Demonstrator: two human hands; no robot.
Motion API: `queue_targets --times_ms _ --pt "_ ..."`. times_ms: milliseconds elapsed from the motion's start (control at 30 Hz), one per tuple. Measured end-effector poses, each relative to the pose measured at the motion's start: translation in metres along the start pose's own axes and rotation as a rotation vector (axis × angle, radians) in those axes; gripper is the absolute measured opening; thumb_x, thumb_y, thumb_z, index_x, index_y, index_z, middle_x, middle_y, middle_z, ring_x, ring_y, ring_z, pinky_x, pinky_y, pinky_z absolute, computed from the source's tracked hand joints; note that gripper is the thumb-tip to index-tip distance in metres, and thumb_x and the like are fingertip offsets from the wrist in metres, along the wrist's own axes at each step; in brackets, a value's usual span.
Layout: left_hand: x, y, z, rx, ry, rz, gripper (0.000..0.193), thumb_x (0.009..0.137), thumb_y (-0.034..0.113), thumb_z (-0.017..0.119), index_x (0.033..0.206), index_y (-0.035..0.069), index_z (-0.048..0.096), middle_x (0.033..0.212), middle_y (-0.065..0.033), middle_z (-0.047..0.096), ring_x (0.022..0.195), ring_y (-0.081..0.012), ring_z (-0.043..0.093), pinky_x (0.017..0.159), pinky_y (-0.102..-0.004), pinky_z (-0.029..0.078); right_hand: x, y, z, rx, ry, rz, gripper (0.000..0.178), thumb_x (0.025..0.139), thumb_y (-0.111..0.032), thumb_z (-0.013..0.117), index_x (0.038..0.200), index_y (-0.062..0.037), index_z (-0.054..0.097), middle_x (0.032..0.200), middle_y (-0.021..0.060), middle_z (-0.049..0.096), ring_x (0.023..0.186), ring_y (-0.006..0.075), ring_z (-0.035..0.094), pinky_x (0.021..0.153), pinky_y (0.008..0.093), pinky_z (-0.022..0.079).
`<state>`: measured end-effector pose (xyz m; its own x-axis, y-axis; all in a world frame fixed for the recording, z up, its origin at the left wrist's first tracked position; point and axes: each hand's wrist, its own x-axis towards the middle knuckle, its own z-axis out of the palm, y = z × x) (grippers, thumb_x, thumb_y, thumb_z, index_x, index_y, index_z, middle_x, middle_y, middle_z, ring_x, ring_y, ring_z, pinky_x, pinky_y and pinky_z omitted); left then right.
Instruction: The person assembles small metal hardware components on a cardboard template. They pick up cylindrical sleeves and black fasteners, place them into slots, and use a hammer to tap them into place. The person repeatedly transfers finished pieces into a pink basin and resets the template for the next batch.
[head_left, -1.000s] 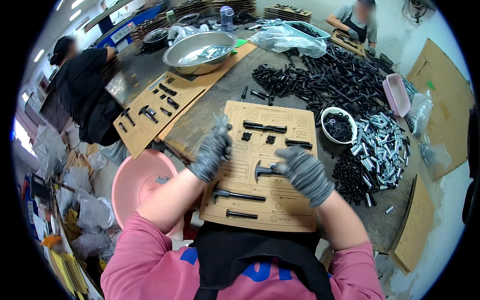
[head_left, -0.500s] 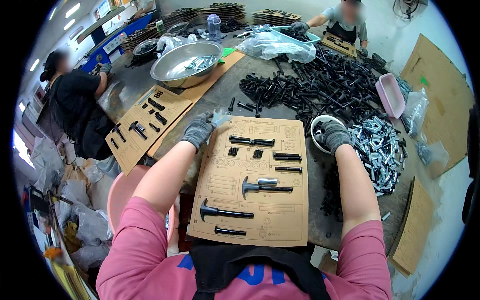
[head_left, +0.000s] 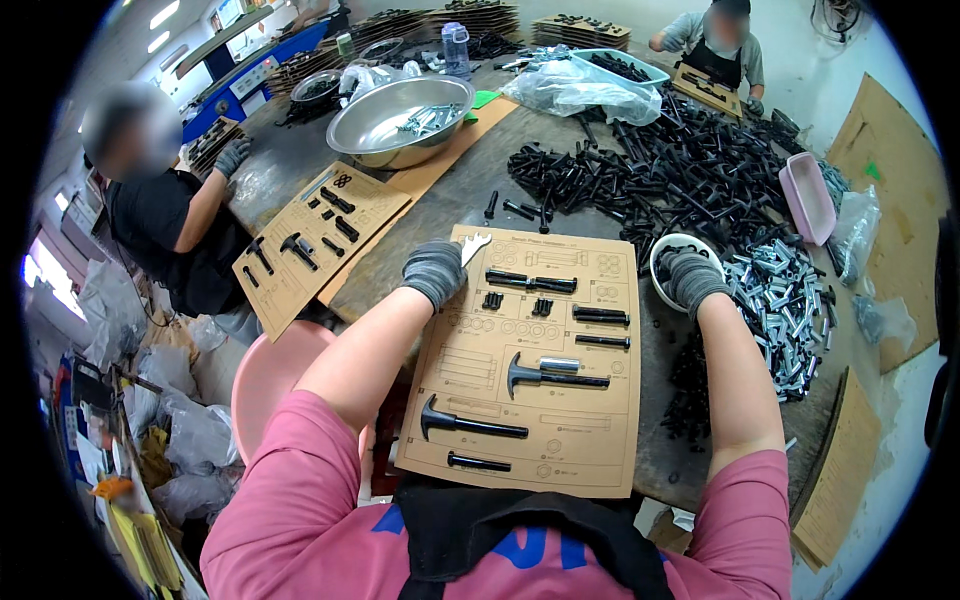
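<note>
A: Head view pls. How do we find the L hand (head_left: 433, 272)?

B: It wears a grey glove and is closed around a small silver wrench (head_left: 476, 245). The forked end points up to the R, over the top L corner of the cardboard sheet (head_left: 600, 462).

A: And the R hand (head_left: 692, 277)?

B: Grey glove too. It is inside the white bowl (head_left: 656, 278), fingers down, so we can't tell if it is wide or narrow, or holding sth. The bowl stands on the tbl (head_left: 450, 195), just beside the sheet, on its R side.

A: Which pcs do we see on the sheet?

B: Two black hammer-shaped pcs (head_left: 475, 425), heads to the L; a silver tube (head_left: 559, 364) just above the upper one; a black bolt (head_left: 479, 461) near the bottom edge; some long black rods (head_left: 530, 282) near the top.

A: What is around, approx?

B: Beyond the sheet and bowl, a big heap of black bolts (head_left: 660, 180); to the R of the bowl, a heap of silver tubes (head_left: 790, 320). Far L, a steel basin (head_left: 395, 152) and a second board (head_left: 280, 305) w/ black pcs. We also see one co-worker (head_left: 165, 215) on the L, another co-worker (head_left: 720, 60) at the far end.
</note>
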<state>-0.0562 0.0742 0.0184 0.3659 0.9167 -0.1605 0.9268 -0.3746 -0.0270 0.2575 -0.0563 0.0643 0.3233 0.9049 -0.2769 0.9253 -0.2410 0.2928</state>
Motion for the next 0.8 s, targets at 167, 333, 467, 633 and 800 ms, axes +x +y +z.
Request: queue_targets --times_ms 167,333,467,633,800 --pt "-0.013 0.003 -0.004 -0.063 -0.013 -0.011 0.026 0.072 0.024 0.059 0.089 0.004 0.061 0.088 -0.0171 0.062 0.081 -0.0315 0.060 0.073 -0.0376 0.047 0.005 0.004 0.005 -0.010 0.003 -0.016 0.033 0.078 -0.022 0.053 0.110 -0.0136 0.056 0.118 0.0090 0.052 0.106 0.0269 0.051 0.092 0.0357 0.040" --pt "-0.018 0.006 0.001 -0.108 0.000 -0.049 0.025 0.071 0.021 0.060 0.088 0.003 0.061 0.087 -0.0189 0.061 0.083 -0.0312 0.060 0.073 -0.0387 0.047 0.008 0.003 0.007 -0.020 0.014 -0.038 0.032 0.079 -0.022 0.051 0.109 -0.0134 0.056 0.117 0.0085 0.053 0.106 0.0264 0.051 0.092 0.0351 0.040" --pt "-0.021 0.010 0.000 -0.169 0.002 -0.087 0.027 0.071 0.023 0.060 0.089 0.002 0.061 0.086 -0.0182 0.062 0.080 -0.0304 0.060 0.072 -0.0377 0.048 0.016 0.007 0.018 -0.035 0.022 -0.063 0.031 0.079 -0.022 0.050 0.109 -0.0133 0.056 0.116 0.0081 0.053 0.105 0.0259 0.052 0.092 0.0347 0.039" --pt "-0.021 0.012 -0.002 -0.191 -0.040 -0.092 0.029 0.071 0.024 0.061 0.090 0.001 0.061 0.087 -0.0188 0.061 0.080 -0.0301 0.060 0.073 -0.0378 0.048 0.028 0.019 0.035 -0.029 0.062 -0.125 0.030 0.080 -0.022 0.049 0.109 -0.0131 0.056 0.116 0.0075 0.054 0.104 0.0254 0.052 0.092 0.0342 0.039" --pt "-0.025 0.006 -0.001 -0.204 -0.040 -0.107 0.032 0.071 0.025 0.060 0.093 0.002 0.060 0.087 -0.0189 0.061 0.079 -0.0309 0.060 0.073 -0.0378 0.047 -0.019 0.009 -0.007 0.462 0.346 -0.097 0.020 0.075 -0.018 0.056 0.090 -0.0072 0.061 0.086 0.0148 0.062 0.080 0.0286 0.059 0.072 0.0332 0.047"
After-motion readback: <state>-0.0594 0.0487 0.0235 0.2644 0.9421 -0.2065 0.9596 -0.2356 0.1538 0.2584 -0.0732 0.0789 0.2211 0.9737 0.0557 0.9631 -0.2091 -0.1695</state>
